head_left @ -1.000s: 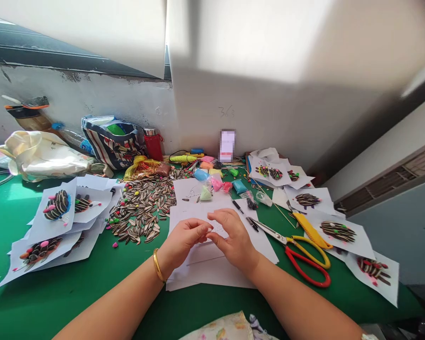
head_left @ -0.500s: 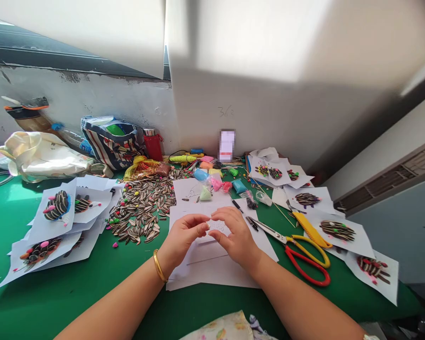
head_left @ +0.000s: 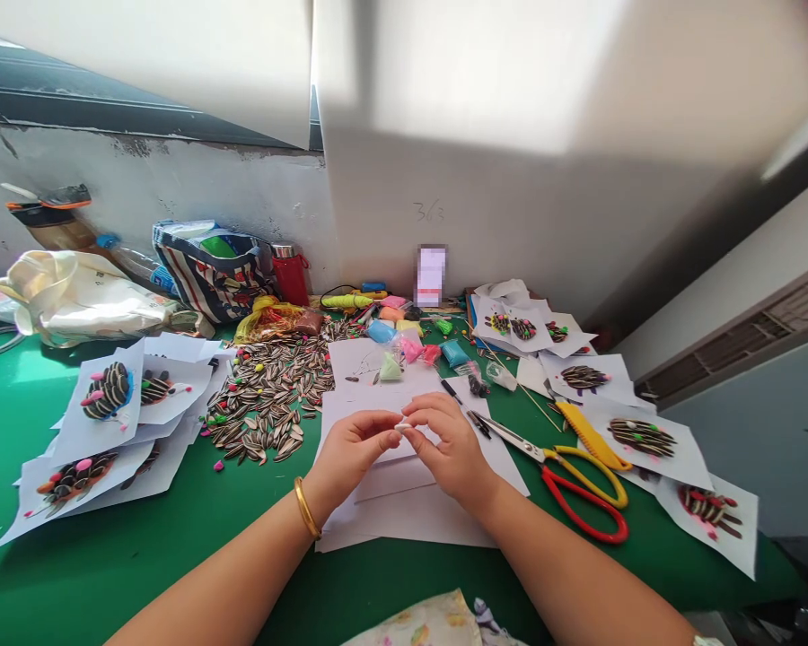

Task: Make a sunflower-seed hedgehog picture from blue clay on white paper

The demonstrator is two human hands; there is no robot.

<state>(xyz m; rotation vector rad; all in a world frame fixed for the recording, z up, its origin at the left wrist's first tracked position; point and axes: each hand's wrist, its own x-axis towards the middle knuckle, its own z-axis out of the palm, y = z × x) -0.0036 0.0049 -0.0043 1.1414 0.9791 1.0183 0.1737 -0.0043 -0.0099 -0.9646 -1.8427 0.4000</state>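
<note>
Over white sheets of paper (head_left: 437, 516), my left hand (head_left: 354, 453) and my right hand (head_left: 448, 449) meet at the fingertips. Thumbs and forefingers of both pinch a small white piece (head_left: 402, 426), perhaps soft clay; its exact shape is too small to tell. A gold bangle (head_left: 304, 508) circles my left wrist. Left of the hands spreads a heap of striped sunflower seeds (head_left: 269, 395). Scissors (head_left: 583, 475) with red and yellow handles lie to the right, their blades beside black pens (head_left: 479, 423).
Papers with seed animals lie in a left pile (head_left: 127, 422) and along the right (head_left: 646, 440). Behind are bagged coloured clay (head_left: 410, 345), a phone (head_left: 431, 275), a red bottle (head_left: 289, 275), a striped bag (head_left: 208, 269) and a cream bag (head_left: 87, 296). A yellow cutter (head_left: 592, 437) lies near the scissors.
My fingertips have come closer together, and the white piece now shows between them. The things on the table look the same.
</note>
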